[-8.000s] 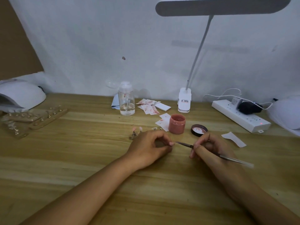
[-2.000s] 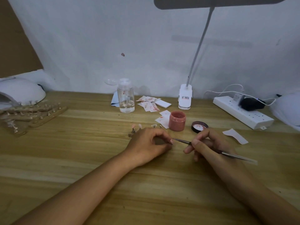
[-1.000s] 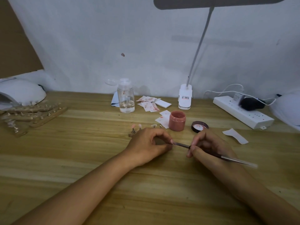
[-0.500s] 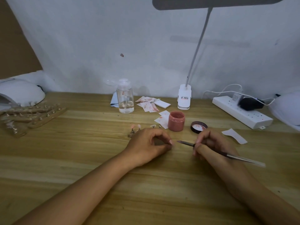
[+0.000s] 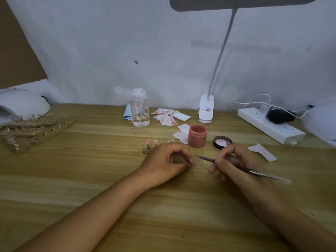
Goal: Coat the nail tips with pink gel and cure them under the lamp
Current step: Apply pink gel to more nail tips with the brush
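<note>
Pink-coated nail tip (image 5: 191, 160) sits pinched at the curled fingertips of the left hand (image 5: 164, 163). Right hand (image 5: 234, 164) grips a thin silver-handled brush (image 5: 204, 158), its bristles just beside that tip. Round open pink gel jar (image 5: 197, 135) stands just beyond the fingers.

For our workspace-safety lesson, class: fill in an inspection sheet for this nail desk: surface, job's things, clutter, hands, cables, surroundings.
Surface: wooden table, grain showing.
Job's things: open pink jar, lid beside it; two pink nail tips on stands; white curing lamp far left.
Clutter: stained paper scraps, clear bottle, racks of stands.
Hands: left hand pinches a small pink piece; right hand holds a brush.
Cables: white cable and black plug at the power strip.
Surroundings: white wall; desk lamp overhead.
</note>
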`<state>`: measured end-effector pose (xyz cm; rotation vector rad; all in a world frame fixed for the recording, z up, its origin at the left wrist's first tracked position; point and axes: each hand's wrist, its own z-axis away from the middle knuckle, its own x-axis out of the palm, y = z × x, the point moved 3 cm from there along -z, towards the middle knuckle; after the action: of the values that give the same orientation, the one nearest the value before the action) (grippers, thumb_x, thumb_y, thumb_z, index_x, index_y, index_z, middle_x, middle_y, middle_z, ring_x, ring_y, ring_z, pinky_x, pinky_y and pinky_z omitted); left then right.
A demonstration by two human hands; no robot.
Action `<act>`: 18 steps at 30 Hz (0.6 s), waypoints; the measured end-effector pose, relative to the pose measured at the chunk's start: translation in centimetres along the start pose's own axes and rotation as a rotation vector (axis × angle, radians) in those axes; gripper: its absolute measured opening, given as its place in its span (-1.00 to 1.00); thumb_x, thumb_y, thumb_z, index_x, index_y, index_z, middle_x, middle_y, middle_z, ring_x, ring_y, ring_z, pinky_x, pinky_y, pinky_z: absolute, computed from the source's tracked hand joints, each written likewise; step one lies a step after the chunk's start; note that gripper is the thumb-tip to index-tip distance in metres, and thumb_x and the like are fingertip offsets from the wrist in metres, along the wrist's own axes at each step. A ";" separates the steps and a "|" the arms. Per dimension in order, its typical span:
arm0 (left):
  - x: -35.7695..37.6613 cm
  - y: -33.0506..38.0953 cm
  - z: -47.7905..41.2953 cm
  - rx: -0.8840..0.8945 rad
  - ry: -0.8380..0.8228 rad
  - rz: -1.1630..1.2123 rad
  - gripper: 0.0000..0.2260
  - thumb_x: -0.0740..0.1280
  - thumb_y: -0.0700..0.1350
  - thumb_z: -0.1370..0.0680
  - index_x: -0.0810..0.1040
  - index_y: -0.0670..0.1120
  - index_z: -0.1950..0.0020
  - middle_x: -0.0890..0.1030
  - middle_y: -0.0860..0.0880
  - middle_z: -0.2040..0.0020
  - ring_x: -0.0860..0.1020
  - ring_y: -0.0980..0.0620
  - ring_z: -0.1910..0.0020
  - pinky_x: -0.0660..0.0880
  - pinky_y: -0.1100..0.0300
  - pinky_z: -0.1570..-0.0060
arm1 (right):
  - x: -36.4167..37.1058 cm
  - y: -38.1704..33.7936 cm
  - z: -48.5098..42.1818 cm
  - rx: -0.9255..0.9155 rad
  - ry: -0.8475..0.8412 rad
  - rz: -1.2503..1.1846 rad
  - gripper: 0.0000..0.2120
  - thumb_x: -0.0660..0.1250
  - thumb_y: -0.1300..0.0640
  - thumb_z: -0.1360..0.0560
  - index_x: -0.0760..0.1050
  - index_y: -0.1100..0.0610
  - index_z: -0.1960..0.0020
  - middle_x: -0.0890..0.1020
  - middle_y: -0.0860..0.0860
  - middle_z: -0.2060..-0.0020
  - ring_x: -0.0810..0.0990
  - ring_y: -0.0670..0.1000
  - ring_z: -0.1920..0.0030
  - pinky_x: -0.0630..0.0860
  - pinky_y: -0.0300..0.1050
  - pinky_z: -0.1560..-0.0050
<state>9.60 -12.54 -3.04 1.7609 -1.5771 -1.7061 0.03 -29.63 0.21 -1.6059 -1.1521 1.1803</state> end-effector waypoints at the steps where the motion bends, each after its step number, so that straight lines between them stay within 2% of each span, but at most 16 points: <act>1: 0.0 0.1 0.0 0.003 -0.001 -0.009 -0.91 0.52 -0.13 -0.45 0.68 0.06 0.14 0.60 0.30 0.27 0.43 0.42 0.44 0.25 0.50 0.43 | 0.0 0.0 0.0 0.003 -0.009 -0.001 -0.92 0.31 0.26 -0.53 0.45 0.28 0.06 0.69 0.10 0.28 0.49 0.00 0.33 0.46 -0.16 0.23; 6: -0.1 0.1 0.0 -0.002 -0.006 -0.043 -0.89 0.52 -0.12 -0.45 0.66 0.09 0.14 0.57 0.35 0.31 0.42 0.40 0.45 0.24 0.48 0.44 | 0.4 -0.1 0.0 0.015 -0.056 0.072 -0.98 0.31 0.30 -0.53 0.47 0.26 0.07 0.70 0.07 0.26 0.57 -0.17 0.31 0.47 -0.13 0.12; 11: -0.1 0.1 0.0 -0.011 -0.006 -0.045 -0.86 0.52 -0.10 -0.45 0.63 0.15 0.17 0.58 0.34 0.29 0.40 0.32 0.48 0.23 0.43 0.45 | 0.3 -0.2 0.0 0.018 -0.058 0.076 -0.99 0.30 0.33 -0.53 0.47 0.28 0.07 0.70 0.08 0.28 0.58 -0.19 0.32 0.48 -0.25 0.17; 14: -0.1 0.0 0.0 -0.013 -0.005 -0.038 -0.85 0.51 -0.10 -0.45 0.63 0.15 0.17 0.60 0.31 0.24 0.38 0.27 0.50 0.21 0.41 0.44 | 0.2 -0.1 0.1 0.020 -0.047 0.069 -0.98 0.30 0.34 -0.52 0.47 0.29 0.07 0.69 0.09 0.29 0.59 -0.14 0.30 0.47 -0.20 0.16; 18: -0.1 0.0 -0.1 0.007 -0.004 -0.041 -0.84 0.51 -0.13 -0.46 0.63 0.14 0.16 0.62 0.27 0.23 0.39 0.28 0.49 0.22 0.42 0.44 | 0.4 0.0 0.1 0.009 -0.061 0.056 -0.97 0.31 0.36 -0.51 0.46 0.31 0.09 0.69 0.11 0.31 0.57 -0.15 0.32 0.44 -0.28 0.22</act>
<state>9.73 -12.50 -2.98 1.8064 -1.5604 -1.7253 0.03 -29.24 0.08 -1.6139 -1.1453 1.2772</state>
